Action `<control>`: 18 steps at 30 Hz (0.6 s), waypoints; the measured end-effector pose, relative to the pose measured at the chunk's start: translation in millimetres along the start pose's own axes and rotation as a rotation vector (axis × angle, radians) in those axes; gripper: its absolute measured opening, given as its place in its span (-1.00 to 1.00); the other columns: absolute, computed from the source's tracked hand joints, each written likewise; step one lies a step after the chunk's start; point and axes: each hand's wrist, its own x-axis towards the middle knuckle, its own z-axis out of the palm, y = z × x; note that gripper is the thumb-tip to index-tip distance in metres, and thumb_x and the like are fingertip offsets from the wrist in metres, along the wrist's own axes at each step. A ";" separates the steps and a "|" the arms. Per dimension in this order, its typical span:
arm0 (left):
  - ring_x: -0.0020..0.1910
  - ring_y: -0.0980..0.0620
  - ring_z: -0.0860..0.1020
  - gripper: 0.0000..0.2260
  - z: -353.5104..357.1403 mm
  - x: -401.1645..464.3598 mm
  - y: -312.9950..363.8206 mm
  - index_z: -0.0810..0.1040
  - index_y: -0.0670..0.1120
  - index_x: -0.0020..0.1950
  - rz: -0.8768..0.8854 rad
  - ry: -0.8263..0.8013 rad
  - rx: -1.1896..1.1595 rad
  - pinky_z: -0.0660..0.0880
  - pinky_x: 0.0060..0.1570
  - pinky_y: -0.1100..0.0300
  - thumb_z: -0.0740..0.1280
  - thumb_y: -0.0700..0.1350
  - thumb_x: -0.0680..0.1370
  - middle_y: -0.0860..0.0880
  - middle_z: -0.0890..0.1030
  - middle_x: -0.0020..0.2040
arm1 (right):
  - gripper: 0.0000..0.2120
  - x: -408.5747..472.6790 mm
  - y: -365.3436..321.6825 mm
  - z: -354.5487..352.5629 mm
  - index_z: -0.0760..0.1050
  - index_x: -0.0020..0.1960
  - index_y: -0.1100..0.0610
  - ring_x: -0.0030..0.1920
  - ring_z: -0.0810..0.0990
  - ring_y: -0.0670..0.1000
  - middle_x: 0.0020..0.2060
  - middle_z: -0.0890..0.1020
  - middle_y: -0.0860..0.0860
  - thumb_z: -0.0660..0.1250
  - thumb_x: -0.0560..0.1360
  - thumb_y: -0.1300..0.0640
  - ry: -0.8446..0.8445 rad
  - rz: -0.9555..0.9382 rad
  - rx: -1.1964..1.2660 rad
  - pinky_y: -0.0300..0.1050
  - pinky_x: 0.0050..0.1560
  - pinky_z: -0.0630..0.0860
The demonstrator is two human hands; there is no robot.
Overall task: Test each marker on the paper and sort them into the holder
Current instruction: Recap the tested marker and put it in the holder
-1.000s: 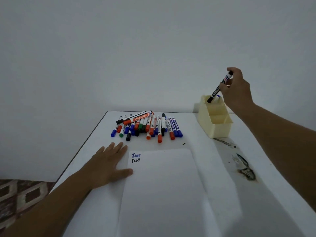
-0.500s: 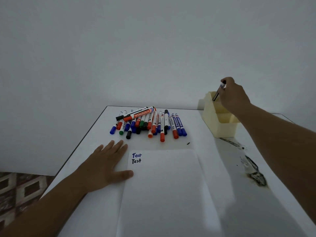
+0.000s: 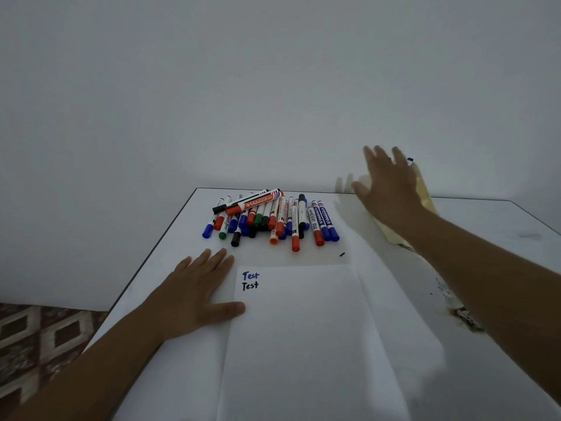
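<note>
Nearest us, on the white table (image 3: pixel 158 375), lies the paper (image 3: pixel 303 344), our landmark. "Test" is written twice at its far-left corner, once in blue and once in black, so we judge two markers tested so far. At the paper's left edge our left hand (image 3: pixel 194 293) lies flat, fingers spread straight, thumb touching the sheet; we read this as pinning the paper so it will not slide under a pen tip. Right of the paper, dark stains (image 3: pixel 464 317) mark the tabletop. Just beyond the paper's far edge sits the marker pile (image 3: pixel 270 220), blue, red, green and black caps mixed, one orange-labelled whiteboard marker (image 3: pixel 252 203) lying across the top. A tiny dark speck (image 3: pixel 342 254) sits between pile and paper. Beyond the paper's far-right corner our right hand (image 3: pixel 391 189) hovers, fingers wide and straight, holding nothing, blurred. It covers most of the cream holder (image 3: pixel 426 199), placed within easy reach of that hand. A blue tip (image 3: pixel 410 159) peeks above the holder. Our guess: next reach goes to the pile.
</note>
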 end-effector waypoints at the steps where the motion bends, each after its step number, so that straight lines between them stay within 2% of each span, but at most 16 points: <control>1: 0.58 0.13 -0.24 0.04 0.2 0.4 -0.3 -0.23 0.13 0.62 -0.002 -0.004 0.004 -0.22 0.55 0.07 -0.17 0.68 0.29 0.16 -0.25 0.60 | -0.36 -11.0 -14.0 0.1 0.22 0.59 0.10 0.56 0.19 0.31 0.54 0.32 0.13 0.21 0.60 -0.14 -0.033 -0.069 0.036 0.34 0.47 0.26; 3: 0.58 0.13 -0.24 0.03 0.6 0.8 -1.0 -0.24 0.14 0.62 -0.007 -0.011 0.013 -0.21 0.56 0.05 -0.17 0.68 0.29 0.16 -0.25 0.60 | -0.34 -40.6 -44.8 -1.5 0.17 0.62 0.06 0.62 0.07 0.21 0.61 0.20 0.07 0.25 0.61 -0.15 -0.247 -0.142 0.152 0.18 0.59 0.09; 6: 0.59 0.12 -0.24 0.02 1.1 1.6 -0.5 -0.24 0.13 0.62 -0.016 -0.022 0.026 -0.20 0.56 0.03 -0.15 0.67 0.32 0.15 -0.26 0.61 | -0.28 -89.9 -79.0 -3.7 0.09 0.65 0.03 0.64 -0.07 0.07 0.65 0.04 -0.02 0.22 0.62 -0.24 -0.465 -0.217 0.221 0.01 0.59 -0.03; 9: 0.59 0.09 -0.23 -0.02 -0.1 2.7 0.5 -0.23 0.11 0.62 -0.026 -0.026 0.048 -0.19 0.56 0.02 -0.08 0.63 0.38 0.13 -0.25 0.61 | -0.17 -121.1 -94.2 4.9 -0.07 0.66 -0.02 0.64 -0.23 0.05 0.66 -0.11 -0.05 0.06 0.56 -0.43 -0.585 -0.211 0.160 0.16 0.59 -0.11; 11: 0.59 0.10 -0.23 -0.03 -0.2 2.9 2.0 -0.23 0.11 0.62 -0.033 -0.024 0.052 -0.18 0.56 0.01 -0.06 0.63 0.39 0.13 -0.25 0.61 | -0.04 -132.6 -97.1 13.1 -0.19 0.66 -0.05 0.61 -0.34 0.05 0.65 -0.20 -0.06 -0.12 0.44 -0.56 -0.659 -0.200 0.108 0.29 0.58 -0.20; 14: 0.60 0.09 -0.21 0.02 -1.9 4.3 2.8 -0.19 0.11 0.63 -0.041 -0.033 0.018 -0.16 0.57 -0.01 -0.09 0.66 0.34 0.13 -0.23 0.62 | 0.04 -144.2 -96.4 21.8 -0.28 0.64 -0.09 0.60 -0.39 0.07 0.63 -0.26 -0.06 -0.28 0.32 -0.64 -0.728 -0.228 0.034 0.38 0.54 -0.29; 16: 0.60 0.09 -0.12 0.02 -7.1 5.3 2.9 -0.07 0.13 0.64 -0.063 -0.034 -0.054 -0.10 0.56 0.01 -0.11 0.67 0.30 0.15 -0.11 0.63 | 0.06 -146.5 -94.8 24.6 -0.30 0.63 -0.11 0.61 -0.35 0.05 0.63 -0.26 -0.07 -0.34 0.28 -0.66 -0.743 -0.231 0.033 0.38 0.54 -0.27; 17: 0.60 0.09 0.00 -0.04 -11.8 6.4 3.0 0.06 0.16 0.63 -0.098 -0.015 -0.132 -0.02 0.55 0.03 -0.05 0.64 0.34 0.16 0.02 0.63 | 0.06 -146.5 -94.9 25.1 -0.31 0.63 -0.12 0.62 -0.32 0.04 0.63 -0.27 -0.07 -0.35 0.27 -0.66 -0.747 -0.230 0.036 0.37 0.55 -0.26; 18: 0.54 0.10 0.16 -0.19 -17.8 8.6 2.7 0.23 0.18 0.57 -0.150 0.032 -0.245 0.11 0.51 0.05 0.07 0.56 0.41 0.17 0.20 0.58 | 0.05 -146.4 -95.4 25.2 -0.31 0.63 -0.12 0.62 -0.30 0.03 0.63 -0.27 -0.07 -0.35 0.27 -0.65 -0.748 -0.228 0.036 0.36 0.56 -0.25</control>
